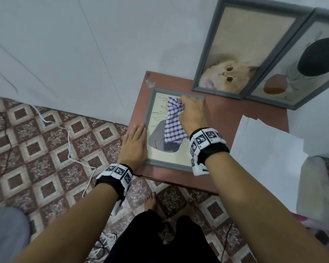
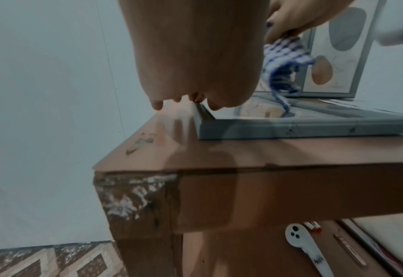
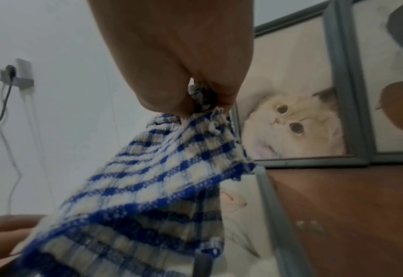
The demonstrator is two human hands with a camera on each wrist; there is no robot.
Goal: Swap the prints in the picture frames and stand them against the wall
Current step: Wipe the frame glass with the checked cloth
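A grey picture frame [image 1: 149, 109] with an abstract print lies flat on the reddish-brown table [image 1: 226, 118]. My right hand [image 1: 192, 109] grips a blue-and-white checked cloth [image 1: 174, 120] bunched at its top, and the cloth hangs down over the frame's glass. My left hand [image 1: 136, 143] lies flat with straight fingers on the frame's left edge and the table. Two more grey frames lean against the wall at the back: one with a cat print [image 1: 235, 54], one with a dark and orange abstract print [image 1: 300, 69]. In the right wrist view the cloth [image 3: 162, 183] hangs from my pinching fingers [image 3: 169, 105].
Loose white sheets of paper [image 1: 264, 145] lie on the table's right side. A white cable [image 1: 70, 149] runs over the patterned tile floor at the left. A plug and socket [image 3: 17, 75] sit on the wall. My bare feet stand below the table's front edge.
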